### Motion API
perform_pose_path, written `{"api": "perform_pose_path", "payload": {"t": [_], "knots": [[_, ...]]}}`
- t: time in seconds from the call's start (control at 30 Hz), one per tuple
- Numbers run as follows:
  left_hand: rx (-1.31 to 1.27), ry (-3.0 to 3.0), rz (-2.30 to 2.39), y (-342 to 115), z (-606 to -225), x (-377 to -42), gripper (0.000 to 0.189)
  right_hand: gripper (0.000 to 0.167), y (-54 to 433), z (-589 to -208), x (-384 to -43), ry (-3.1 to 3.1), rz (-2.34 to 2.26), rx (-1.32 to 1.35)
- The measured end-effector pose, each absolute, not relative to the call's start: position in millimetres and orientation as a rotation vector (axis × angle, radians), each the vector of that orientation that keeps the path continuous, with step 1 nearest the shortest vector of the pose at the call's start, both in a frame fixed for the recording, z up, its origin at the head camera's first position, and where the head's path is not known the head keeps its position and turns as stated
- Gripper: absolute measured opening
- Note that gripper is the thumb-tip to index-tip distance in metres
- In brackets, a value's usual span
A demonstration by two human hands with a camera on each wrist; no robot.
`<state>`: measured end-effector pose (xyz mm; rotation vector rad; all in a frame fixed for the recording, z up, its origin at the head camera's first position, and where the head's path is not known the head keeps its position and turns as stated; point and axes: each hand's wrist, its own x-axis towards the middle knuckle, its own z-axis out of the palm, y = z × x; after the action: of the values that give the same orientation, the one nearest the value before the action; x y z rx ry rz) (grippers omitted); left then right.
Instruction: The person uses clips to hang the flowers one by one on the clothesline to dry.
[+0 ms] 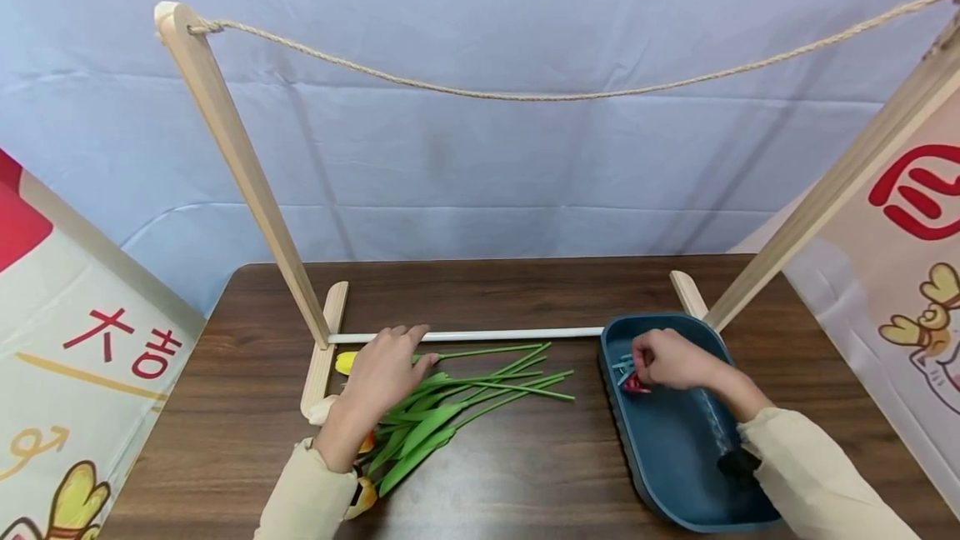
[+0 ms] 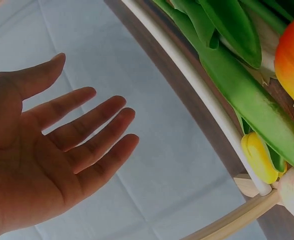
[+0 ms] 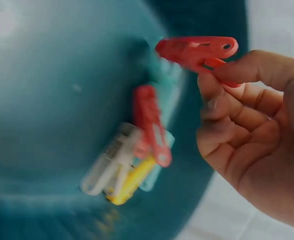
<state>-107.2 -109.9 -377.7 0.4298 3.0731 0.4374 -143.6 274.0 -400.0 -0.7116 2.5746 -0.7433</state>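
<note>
- Right hand (image 1: 671, 359) pinches one red clip (image 3: 197, 50); other clips (image 3: 148, 112) are left in the basin (image 1: 660, 457), lower right.
- Left hand (image 1: 386, 369) is relaxed, holding nothing; the tulips (image 1: 431, 423) lie loose, lower middle.

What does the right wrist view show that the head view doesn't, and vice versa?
Only right wrist: a yellow clothespin in the basin, and clearly the right hand pinching a red clothespin.
Only head: the left hand, tulips, wooden frame, rope and white bar.
Both: the right hand, the blue basin, at least one red clothespin and something teal beside it.
</note>
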Motion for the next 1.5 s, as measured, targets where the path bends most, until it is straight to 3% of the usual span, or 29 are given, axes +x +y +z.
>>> {"api": "perform_pose_path", "payload": {"t": [0.4, 0.7, 0.9, 1.07, 1.33, 1.5], "knots": [[0.636, 3.047, 0.597, -80, -370, -112, 0.022, 0.014, 256, -351, -152, 2.438, -1.146, -0.623], [0.924, 2.996, 0.614, -36, -358, -104, 0.020, 0.008, 201, -341, -143, 2.299, -1.241, -0.724], [0.972, 3.032, 0.606, -25, -356, -103, 0.008, 0.009, 183, -334, -139, 2.286, -1.306, -0.762], [0.981, 3.051, 0.656, -30, -349, -102, 0.010, 0.005, 182, -329, -136, 2.299, -1.307, -0.766], [0.917, 3.108, 0.615, -42, -325, -105, 0.009, 0.030, 183, -317, -129, 2.394, -1.267, -0.896], [0.897, 3.116, 0.595, -45, -316, -106, 0.008, 0.033, 177, -314, -126, 2.548, -1.220, -0.998]]}}
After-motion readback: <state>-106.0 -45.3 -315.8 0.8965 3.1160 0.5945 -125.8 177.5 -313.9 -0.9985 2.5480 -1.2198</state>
